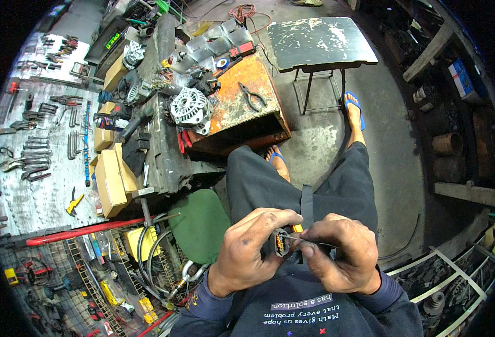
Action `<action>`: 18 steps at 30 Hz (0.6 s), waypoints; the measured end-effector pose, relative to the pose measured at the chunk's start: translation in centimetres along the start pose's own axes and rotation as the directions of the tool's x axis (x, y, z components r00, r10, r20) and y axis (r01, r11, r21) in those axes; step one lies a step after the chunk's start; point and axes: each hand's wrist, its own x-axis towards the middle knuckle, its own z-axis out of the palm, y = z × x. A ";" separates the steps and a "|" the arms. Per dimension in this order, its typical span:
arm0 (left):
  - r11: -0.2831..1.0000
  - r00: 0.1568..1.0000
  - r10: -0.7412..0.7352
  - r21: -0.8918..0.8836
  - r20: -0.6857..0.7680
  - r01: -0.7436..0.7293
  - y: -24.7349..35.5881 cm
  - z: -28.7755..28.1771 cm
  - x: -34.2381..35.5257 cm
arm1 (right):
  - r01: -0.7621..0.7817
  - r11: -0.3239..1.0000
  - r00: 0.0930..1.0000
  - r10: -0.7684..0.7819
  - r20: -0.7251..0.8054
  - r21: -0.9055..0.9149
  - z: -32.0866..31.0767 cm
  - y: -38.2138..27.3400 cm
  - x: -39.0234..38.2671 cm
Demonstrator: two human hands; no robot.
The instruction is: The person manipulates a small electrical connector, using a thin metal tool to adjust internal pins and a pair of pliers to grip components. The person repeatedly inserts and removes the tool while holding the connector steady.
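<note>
My left hand (250, 247) grips a dark oval connector (280, 242) with copper-coloured contacts in its open face, held low above my lap, and a bit of yellow shows just behind it. My right hand (340, 253) is closed in a pinch on a thin metal pick or wire (317, 241), whose left end reaches into or against the connector; which of these I cannot tell. The two hands nearly touch. A dark strap (307, 199) lies behind them between my legs.
An orange cabinet (247, 73) bears an alternator (190, 111), pliers (252, 96) and plastic bins. A scuffed metal stand (320, 39) is ahead. Tool board (39, 135), cardboard boxes (112, 185), green seat (197, 224) and tool-filled mesh racks are left; dark shelving (444, 188) is right.
</note>
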 end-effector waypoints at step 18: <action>0.605 0.920 -0.389 -0.737 0.055 0.300 -1.2 0.0 -0.6 | -0.053 0.989 0.999 0.052 -0.012 -0.140 -1.4 -0.5 0.0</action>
